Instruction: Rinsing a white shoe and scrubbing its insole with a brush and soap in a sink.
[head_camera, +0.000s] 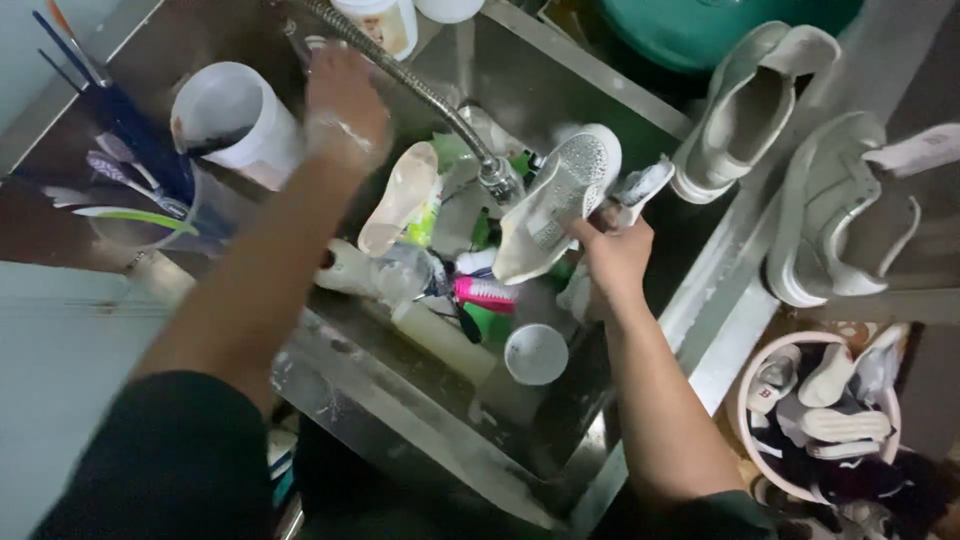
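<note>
View from above a steel sink (560, 80) crowded with wash things. The right hand (615, 255) grips a pale shoe insole (555, 205), fingers closed round its lower end, holding it tilted with the dotted underside up, just beside the nozzle of a flexible metal hose (420, 90) that runs down from the top of the sink. The left hand (345, 105), soapy and blurred, reaches up to the top of that hose by the sink's back rim; whether its fingers are closed or spread cannot be told.

Inside the sink lie a second insole (400, 195), a pink brush (485, 292), a clear bottle (400, 270), a round white lid (535, 353) and green items — partly hidden under the rest.

A white cup (235, 120) stands on the tabletop left of the sink, near a holder of toothbrushes (130, 150). On the right rim rest two white sneakers (790, 150), side by side. Below them a round basket (745, 400) is filled with more shoes. A teal basin (700, 30) sits at the top edge.
</note>
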